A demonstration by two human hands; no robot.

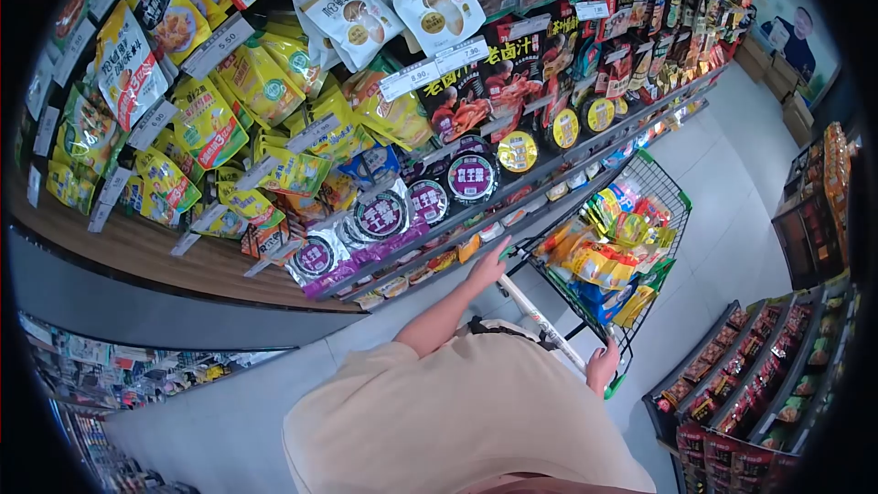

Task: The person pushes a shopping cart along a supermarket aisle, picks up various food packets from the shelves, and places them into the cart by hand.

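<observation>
A shopping cart [681, 229] with a black wire basket and green trim stands in front of me, loaded with colourful snack bags [604, 261]. My left hand [487, 268] is closed at the left end of its pale handle bar [535, 316], with one digit stretched forward. At the bar's right end, my right hand [601, 366] is closed too, its thumb pointing up along the cart frame. The undersides of both hands are hidden. Mostly yellow, orange and blue packets fill the basket.
Close on the left runs a curved shelf [302, 288] with yellow snack bags [210, 119], purple-lidded tubs [474, 178] and price tags [422, 76]. A lower display rack [732, 357] stands to the right. Cardboard boxes [777, 73] sit farther off, beyond the tiled floor [713, 160].
</observation>
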